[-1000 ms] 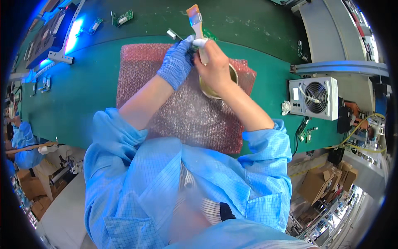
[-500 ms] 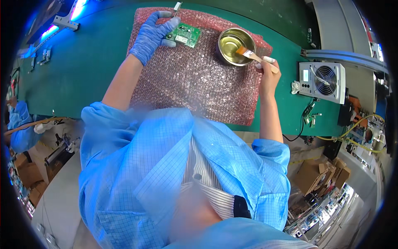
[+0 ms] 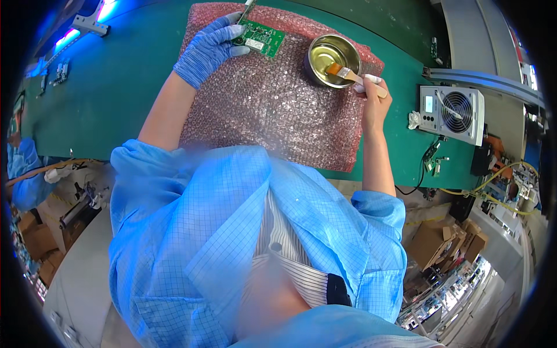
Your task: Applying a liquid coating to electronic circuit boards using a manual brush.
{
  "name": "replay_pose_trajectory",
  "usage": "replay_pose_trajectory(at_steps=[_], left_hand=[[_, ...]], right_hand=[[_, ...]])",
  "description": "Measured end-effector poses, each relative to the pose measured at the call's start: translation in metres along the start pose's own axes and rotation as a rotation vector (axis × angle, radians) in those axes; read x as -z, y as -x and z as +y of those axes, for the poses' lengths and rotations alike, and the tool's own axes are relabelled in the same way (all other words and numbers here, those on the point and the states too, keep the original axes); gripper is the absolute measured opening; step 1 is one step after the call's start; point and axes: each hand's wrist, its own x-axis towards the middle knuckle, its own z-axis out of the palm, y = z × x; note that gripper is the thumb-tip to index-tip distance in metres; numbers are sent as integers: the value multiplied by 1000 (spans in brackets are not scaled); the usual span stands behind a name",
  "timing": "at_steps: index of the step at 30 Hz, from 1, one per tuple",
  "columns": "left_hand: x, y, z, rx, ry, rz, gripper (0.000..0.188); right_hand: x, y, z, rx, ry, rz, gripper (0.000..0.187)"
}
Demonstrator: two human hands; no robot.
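My left hand [image 3: 212, 49], in a blue striped glove, grips a green circuit board [image 3: 268, 39] by its left side, above the bubble wrap. A thin metal-looking piece [image 3: 248, 8] sticks up from the board near my fingertips. My right hand [image 3: 376, 98], with white covers on some fingertips, is closed round the wooden handle of a flat brush [image 3: 351, 76]. The orange bristles dip into a round metal bowl [image 3: 312, 72] of yellowish liquid; how deep they reach I cannot tell. The bowl stands on the pink bubble wrap [image 3: 267, 104].
A grey fan unit [image 3: 452, 115] stands right of the bubble wrap on the green table mat [image 3: 127, 87]. Small green boards and a black cable [image 3: 426, 159] lie near the right front edge. A bluish-lit frame [image 3: 90, 26] stands at the far left. Another person's blue sleeve [image 3: 26, 174] shows at left.
The circuit board has turned slightly in my left hand and moved a little up and right in view. The brush has shifted slightly left, its bristles lower in the bowl.
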Motion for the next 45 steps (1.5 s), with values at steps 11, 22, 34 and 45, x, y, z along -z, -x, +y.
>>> replay_pose_trajectory(at_steps=[11,22,34,45], left_hand=[[-7,-23,-2,38,-220,-37,43],[-41,-35,-12,190,-324,-308,47],[-52,-25,-4,153,-450,-393,47],[-43,-21,-6,128,-424,-234,43]], right_hand=[[56,-7,-36,18,104,-31,18],[14,-4,-78,145,35,-272,22],[-24,-12,-79,180,34,-551,24],[-19,22,-52,46,15,-528,21]])
